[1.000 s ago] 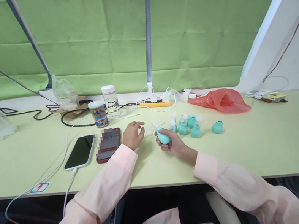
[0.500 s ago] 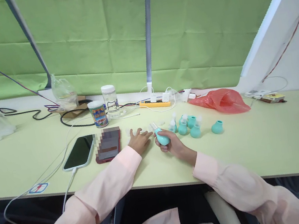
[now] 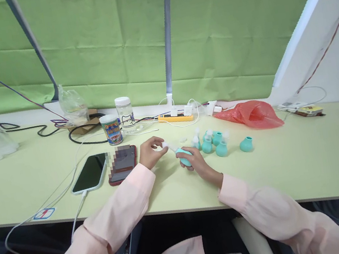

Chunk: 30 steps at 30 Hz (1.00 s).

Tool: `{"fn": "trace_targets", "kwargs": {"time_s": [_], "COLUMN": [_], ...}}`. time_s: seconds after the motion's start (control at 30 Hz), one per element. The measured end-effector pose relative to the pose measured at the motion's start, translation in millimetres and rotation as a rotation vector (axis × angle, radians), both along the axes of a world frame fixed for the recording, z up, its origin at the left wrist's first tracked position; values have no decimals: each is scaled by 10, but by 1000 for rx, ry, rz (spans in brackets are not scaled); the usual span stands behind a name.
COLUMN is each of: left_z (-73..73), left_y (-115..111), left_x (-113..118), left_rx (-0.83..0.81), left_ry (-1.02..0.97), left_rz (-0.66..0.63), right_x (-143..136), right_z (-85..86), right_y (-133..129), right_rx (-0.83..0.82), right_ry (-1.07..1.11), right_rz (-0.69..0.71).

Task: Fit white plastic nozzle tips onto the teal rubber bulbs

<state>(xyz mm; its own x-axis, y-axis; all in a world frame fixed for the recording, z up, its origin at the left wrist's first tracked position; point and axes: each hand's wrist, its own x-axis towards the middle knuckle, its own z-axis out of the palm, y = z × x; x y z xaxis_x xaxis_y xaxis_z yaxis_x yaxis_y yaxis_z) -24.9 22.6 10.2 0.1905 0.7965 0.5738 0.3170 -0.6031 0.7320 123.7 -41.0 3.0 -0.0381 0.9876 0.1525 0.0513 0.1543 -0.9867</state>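
My right hand (image 3: 197,161) is wrapped round a teal nasal aspirator bulb (image 3: 185,157), tilted so that its clear tube (image 3: 172,146) points up and left. Between the thumb and forefinger of my left hand (image 3: 151,152) is a small whitish translucent tip (image 3: 164,144), right at the far end of that tube. Whether tip and tube touch I cannot make out. Right of my hands stand several more teal bulbs (image 3: 221,148), some with clear nozzles fitted. One open-necked bulb (image 3: 246,144) sits apart from them, farther right.
Two phones, one black-screened (image 3: 89,172) and one red-edged (image 3: 123,165), lie left of my hands. Behind are a noodle cup (image 3: 112,129), a lidded jar (image 3: 126,116) and a yellow-edged power strip (image 3: 175,118). A red plastic bag (image 3: 249,115) lies back right; cables run along the left.
My left hand has lifted from the table and now pinches a small whitish tip at the tube's end. My right hand still holds the bulb, its tube tilted further left.
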Motion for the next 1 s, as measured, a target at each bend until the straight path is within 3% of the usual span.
{"fn": "trace_targets", "kwargs": {"time_s": [0.3,0.47,0.73,1.0], "left_z": [62,88,13,12], "left_y": [37,29,56,45], "left_x": [-41,-34,-34,-39], "left_rx": [-561,-713,-824,-722], "left_ry": [-404,-540,-654,-548], "left_rz": [-452,-598,-637,-519], "right_x": [19,14,-2,-5], "right_z": [-5,0,-26,-49], "right_y": [-5,-19,-10,-28], "right_rx": [8,15,81,158], "right_ry": [-42,-63,-145,-183], "right_rz": [-6,20,33,-8]}}
